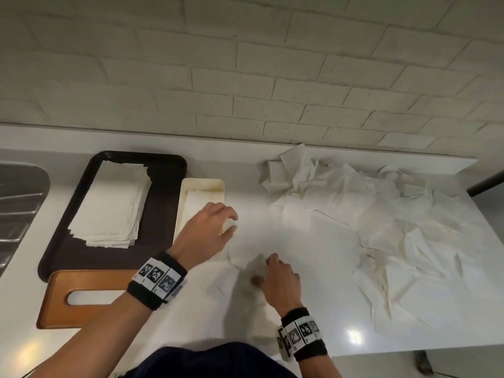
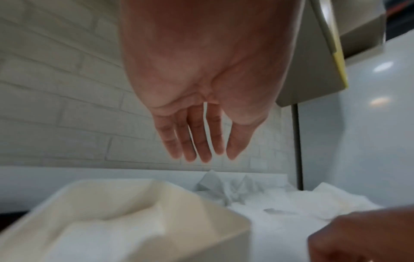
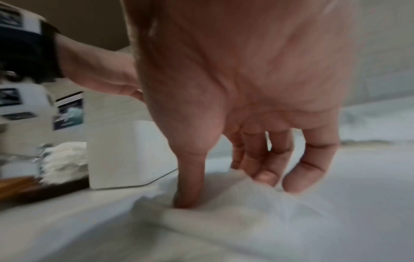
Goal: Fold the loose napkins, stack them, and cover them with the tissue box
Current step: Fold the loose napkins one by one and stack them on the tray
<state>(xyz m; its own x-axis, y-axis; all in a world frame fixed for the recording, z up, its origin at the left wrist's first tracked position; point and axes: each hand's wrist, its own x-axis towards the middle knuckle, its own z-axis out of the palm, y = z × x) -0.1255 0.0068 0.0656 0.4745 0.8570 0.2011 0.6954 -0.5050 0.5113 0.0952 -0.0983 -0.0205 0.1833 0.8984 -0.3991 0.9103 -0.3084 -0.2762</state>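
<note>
Right hand pinches napkin; left hand hovers (fingers straight).

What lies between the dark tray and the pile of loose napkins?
In the head view, the cream box stands beside the tray, with the left hand over it; then bare counter until the napkins.

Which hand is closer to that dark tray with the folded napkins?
The left hand. It hovers over the cream box just right of the dark tray. The right hand is further right, its fingers pressing a napkin.
</note>
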